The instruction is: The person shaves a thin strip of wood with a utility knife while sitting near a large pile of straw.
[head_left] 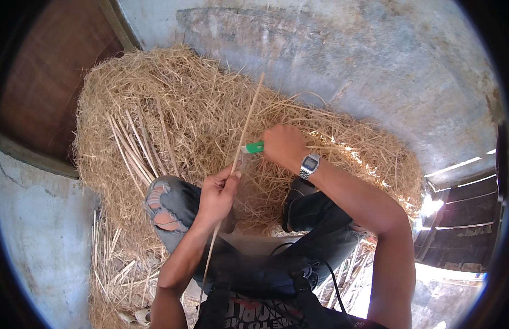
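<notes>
A long, thin, pale stick [249, 114], which looks like bamboo or cane, runs upright and slightly tilted through my left hand [217, 196]. The fingers of that hand are closed round its middle, and its lower end passes down beside my left leg. My right hand [285, 147], with a metal watch above it on the wrist, is closed on a green-handled utility knife [255, 147]. The knife's short blade meets the stick, or lies very close to it, just above my left fingers.
A big heap of dry straw [194, 93] lies before me against a weathered wall [375, 60]. Several pale sticks [135, 151] rest on it by my left knee. More loose sticks [114, 268] lie lower left. At the right is a slatted dark panel [463, 225]; a cable [335, 282] crosses my lap.
</notes>
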`<state>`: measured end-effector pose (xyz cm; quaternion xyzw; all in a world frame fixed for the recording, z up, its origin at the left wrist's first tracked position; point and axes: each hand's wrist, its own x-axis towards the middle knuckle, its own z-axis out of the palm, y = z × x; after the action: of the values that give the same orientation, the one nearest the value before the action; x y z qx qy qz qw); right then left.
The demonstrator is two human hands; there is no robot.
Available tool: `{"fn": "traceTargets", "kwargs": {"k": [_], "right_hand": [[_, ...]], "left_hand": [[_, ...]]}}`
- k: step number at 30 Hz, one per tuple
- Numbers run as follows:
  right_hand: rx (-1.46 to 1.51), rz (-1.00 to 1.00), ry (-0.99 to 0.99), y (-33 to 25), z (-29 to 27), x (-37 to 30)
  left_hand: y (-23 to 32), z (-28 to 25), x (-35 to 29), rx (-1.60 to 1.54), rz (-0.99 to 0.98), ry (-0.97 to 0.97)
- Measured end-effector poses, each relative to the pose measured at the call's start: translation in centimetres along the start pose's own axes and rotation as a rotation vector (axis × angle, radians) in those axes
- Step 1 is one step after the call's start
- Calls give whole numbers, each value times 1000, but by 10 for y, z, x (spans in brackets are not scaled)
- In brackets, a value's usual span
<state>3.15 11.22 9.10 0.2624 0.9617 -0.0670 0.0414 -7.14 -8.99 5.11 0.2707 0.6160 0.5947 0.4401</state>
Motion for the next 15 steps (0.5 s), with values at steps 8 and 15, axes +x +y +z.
{"fn": "traceTargets", "kwargs": {"k": [8, 15], "right_hand": [[85, 325, 107, 58, -26, 17], [56, 255, 87, 57, -14, 3]], "left_hand": [[-1, 4, -7, 76, 32, -93], [5, 2, -14, 115, 5, -119]]}}
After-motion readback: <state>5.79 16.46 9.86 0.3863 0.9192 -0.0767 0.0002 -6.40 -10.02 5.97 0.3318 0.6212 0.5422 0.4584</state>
